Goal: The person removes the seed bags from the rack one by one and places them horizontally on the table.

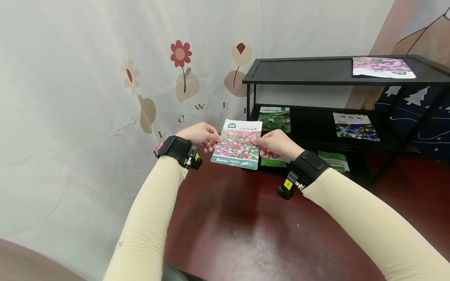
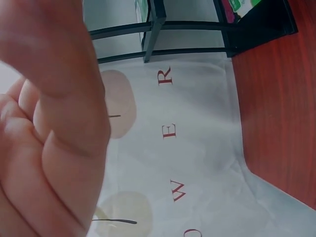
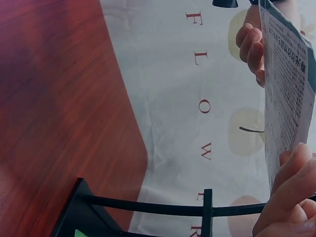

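Note:
Both hands hold a seed packet (image 1: pixel 237 150) up over the table, its front with pink flowers turned towards me. The left hand (image 1: pixel 200 135) pinches its left edge between thumb and fingers. At the opposite edge, the right hand (image 1: pixel 279 144) grips it with the thumb on the front. Printed text covers the back of the packet (image 3: pixel 286 94) in the right wrist view, where the left hand's curled fingers (image 3: pixel 254 52) show beyond it. The left wrist view has the left hand (image 2: pixel 54 133) close up, with the packet out of sight.
A black tiered shelf (image 1: pixel 309 70) stands at the back right of the dark red table (image 1: pixel 225 218). On its top lies a pink-flower packet (image 1: pixel 383 67). Lower tiers hold a green packet (image 1: pixel 275 117), a blue-flower packet (image 1: pixel 356 127) and green-labelled packets (image 1: pixel 334 160). A printed curtain (image 1: pixel 88 97) hangs behind.

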Tool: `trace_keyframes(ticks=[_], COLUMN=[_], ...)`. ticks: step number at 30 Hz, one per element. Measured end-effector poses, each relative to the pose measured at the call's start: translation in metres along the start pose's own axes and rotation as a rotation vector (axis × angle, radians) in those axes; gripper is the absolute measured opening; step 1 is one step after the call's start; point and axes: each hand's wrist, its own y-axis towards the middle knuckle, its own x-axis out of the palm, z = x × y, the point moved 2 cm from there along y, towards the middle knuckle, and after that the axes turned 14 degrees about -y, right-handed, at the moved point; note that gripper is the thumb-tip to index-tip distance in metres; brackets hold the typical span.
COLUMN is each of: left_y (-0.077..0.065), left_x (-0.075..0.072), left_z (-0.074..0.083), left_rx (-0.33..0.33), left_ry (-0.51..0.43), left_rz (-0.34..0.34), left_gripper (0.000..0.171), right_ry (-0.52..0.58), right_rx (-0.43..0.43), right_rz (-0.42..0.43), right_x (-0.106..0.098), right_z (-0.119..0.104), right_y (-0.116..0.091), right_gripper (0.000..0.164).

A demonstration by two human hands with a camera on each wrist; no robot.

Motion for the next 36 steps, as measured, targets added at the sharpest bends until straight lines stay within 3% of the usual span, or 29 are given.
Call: trace_keyframes(ticks=[36], left_y=[0.017], left_x=[0.011], left_z=[-0.059], left_rx=[0.013], left_ry=[0.017], left_rz=[-0.001], left_gripper=[0.015], right_ry=[0.004], right_rx=[0.038], right_rz=[0.052], right_x=[0.039], right_z=[0.038], right_y=[0.009], right_gripper=[0.028])
